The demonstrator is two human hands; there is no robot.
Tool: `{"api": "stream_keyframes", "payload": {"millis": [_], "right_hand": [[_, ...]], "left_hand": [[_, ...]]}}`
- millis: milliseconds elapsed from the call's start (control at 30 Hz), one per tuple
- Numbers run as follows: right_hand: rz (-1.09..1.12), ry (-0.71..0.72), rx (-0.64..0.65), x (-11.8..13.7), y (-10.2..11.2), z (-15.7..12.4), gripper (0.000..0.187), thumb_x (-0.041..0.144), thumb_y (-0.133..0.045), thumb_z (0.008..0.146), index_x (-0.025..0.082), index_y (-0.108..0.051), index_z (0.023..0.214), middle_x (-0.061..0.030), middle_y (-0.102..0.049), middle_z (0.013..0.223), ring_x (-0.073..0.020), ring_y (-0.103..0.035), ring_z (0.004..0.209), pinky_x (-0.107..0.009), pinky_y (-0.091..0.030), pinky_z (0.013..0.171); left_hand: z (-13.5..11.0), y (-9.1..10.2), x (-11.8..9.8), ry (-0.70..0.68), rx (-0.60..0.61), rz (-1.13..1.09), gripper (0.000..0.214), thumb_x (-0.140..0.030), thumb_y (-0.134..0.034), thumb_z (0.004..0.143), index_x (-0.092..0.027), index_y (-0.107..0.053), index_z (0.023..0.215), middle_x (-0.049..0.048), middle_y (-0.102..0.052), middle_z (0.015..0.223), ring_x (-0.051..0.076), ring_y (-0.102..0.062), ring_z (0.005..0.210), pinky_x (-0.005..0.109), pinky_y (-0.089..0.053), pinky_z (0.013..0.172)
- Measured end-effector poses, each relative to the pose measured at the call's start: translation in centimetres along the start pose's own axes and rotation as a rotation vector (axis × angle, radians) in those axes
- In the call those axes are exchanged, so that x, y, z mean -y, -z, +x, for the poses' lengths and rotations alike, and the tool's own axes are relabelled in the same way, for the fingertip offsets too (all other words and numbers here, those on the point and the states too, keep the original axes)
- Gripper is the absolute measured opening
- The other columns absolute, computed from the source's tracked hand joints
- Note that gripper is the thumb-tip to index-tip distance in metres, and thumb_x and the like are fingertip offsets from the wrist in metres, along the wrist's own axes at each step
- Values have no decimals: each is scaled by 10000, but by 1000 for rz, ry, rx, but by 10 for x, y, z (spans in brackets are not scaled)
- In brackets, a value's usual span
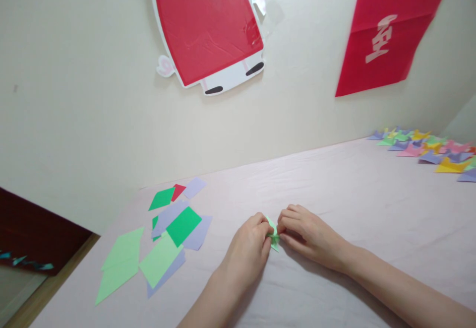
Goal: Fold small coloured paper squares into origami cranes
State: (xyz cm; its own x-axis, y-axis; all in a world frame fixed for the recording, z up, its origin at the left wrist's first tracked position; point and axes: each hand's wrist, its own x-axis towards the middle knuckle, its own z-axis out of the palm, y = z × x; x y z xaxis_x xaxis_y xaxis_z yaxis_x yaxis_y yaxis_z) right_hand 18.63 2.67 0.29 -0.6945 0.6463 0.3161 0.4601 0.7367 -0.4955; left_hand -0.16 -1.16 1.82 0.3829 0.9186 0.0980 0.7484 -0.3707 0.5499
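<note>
A small folded piece of light green paper (274, 242) is between my two hands, just above or on the pale pink sheet (327, 179). From the left side, my left hand (253, 236) pinches the paper with thumb and fingertips. My right hand (307, 231) grips its right edge, the fingers curled and pressed together. The fingers cover much of the paper, so its full folded shape is hidden.
Loose paper sheets in light green (159, 261), dark green (184, 225), lilac (199, 233) and red (178, 191) lie to the left. Several folded colourful paper shapes (431, 157) stand at the far right. Behind rises a wall (92, 95) with a red banner (386, 35).
</note>
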Motion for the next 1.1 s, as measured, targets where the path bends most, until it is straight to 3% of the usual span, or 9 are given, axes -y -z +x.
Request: {"api": "stream_keyframes", "payload": {"millis": [233, 467, 667, 1100], "right_hand": [[77, -80, -35, -8, 2, -1, 213, 87, -496, 882, 203, -674, 859, -68, -639, 876, -227, -509, 888, -359, -432, 778], [155, -113, -6, -16, -1, 1, 184, 180, -540, 931, 216, -708, 865, -54, -643, 864, -217, -498, 880, -350, -418, 789], [241, -207, -5, -12, 3, 5, 148, 230, -590, 902, 210, -658, 771, -27, -606, 778, -207, -489, 836, -341, -403, 775], [226, -328, -41, -13, -6, 12, 165, 246, -617, 871, 193, -632, 715, -18, -596, 700, -209, -494, 805, -326, -376, 726]], "left_hand": [[3, -19, 2, -64, -146, 213, 163, -69, -485, 895, -186, -554, 804, 30, -582, 846, 192, -549, 797, 314, -446, 736], [6, -22, 4, -48, -171, 253, 130, -93, -566, 873, -190, -533, 793, 28, -584, 858, 204, -540, 819, 320, -431, 741], [9, -23, 6, -50, -183, 193, 143, -86, -549, 873, -196, -523, 785, 15, -579, 820, 195, -536, 796, 306, -410, 718], [15, -15, 0, 135, -171, -87, 121, -68, -544, 784, -186, -558, 765, -8, -589, 733, 151, -533, 672, 260, -384, 649]]}}
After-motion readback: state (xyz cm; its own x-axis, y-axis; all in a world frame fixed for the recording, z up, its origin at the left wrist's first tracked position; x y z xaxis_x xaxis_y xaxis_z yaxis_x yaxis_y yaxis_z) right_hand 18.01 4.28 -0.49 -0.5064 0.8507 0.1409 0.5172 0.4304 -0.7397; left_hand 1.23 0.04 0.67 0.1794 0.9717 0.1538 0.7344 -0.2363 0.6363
